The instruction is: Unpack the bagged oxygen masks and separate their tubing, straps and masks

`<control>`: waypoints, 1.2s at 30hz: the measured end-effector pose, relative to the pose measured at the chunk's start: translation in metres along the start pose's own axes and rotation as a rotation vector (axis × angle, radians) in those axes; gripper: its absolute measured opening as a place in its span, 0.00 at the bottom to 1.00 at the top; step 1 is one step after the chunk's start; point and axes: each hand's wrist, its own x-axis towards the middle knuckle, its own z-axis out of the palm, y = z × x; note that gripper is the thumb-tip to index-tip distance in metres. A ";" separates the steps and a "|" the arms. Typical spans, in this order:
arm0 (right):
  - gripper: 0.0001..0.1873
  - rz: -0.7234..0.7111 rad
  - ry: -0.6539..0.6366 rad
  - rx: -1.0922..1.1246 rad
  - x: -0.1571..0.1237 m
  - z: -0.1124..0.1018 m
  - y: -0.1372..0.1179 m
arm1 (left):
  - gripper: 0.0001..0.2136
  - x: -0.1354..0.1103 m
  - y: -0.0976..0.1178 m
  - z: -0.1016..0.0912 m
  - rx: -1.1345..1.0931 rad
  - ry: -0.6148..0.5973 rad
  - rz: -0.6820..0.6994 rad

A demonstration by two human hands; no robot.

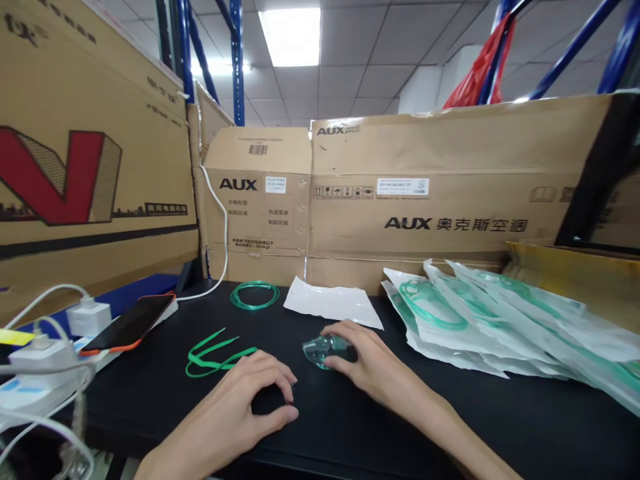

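Note:
My right hand (363, 350) is closed round a clear green oxygen mask (320, 350), thumb on the near side and fingers over the top. The mask lies low over the black table, its narrow end pointing left. To its left, my left hand (255, 393) is curled, with the thumb and index fingertips close together. A tiny greyish edge shows at those fingertips, too small to name. Just beyond the left hand lies a green elastic strap (213, 365), partly behind the knuckles. Farther back rests a coil of green tubing (255, 295).
A white wrapper (333, 303) lies at the back middle of the black table (345, 427). Packaged masks and tubing (465, 327) are piled on the right. A phone (131, 323), chargers (90, 317) and cables stand left. Cardboard panels (400, 153) wall off the back.

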 end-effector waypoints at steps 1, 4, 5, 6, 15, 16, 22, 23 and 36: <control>0.16 -0.026 -0.003 -0.033 0.010 0.002 -0.003 | 0.05 -0.001 -0.001 0.001 -0.001 0.010 -0.001; 0.18 -0.078 -0.032 -0.100 0.037 0.015 -0.013 | 0.07 -0.002 -0.002 0.003 0.006 0.033 -0.006; 0.19 -0.090 -0.041 -0.116 0.044 0.020 -0.016 | 0.08 -0.003 -0.003 0.003 0.005 0.037 -0.006; 0.20 -0.101 -0.046 -0.136 0.049 0.026 -0.019 | 0.09 -0.003 -0.004 0.004 0.002 0.040 -0.005; 0.20 -0.149 0.002 -0.285 0.070 0.046 -0.018 | 0.11 -0.004 -0.010 0.007 -0.009 0.065 0.022; 0.21 -0.148 0.002 -0.288 0.070 0.046 -0.017 | 0.12 -0.005 -0.010 0.007 -0.004 0.072 0.015; 0.24 -0.127 0.036 -0.252 0.066 0.041 -0.018 | 0.16 -0.005 -0.008 0.007 0.016 0.094 0.005; 0.23 -0.126 0.043 -0.246 0.065 0.040 -0.018 | 0.16 -0.004 -0.009 0.007 0.019 0.087 0.015; 0.19 -0.178 0.086 -0.232 0.058 0.044 -0.012 | 0.12 -0.001 -0.024 0.014 0.142 0.190 0.127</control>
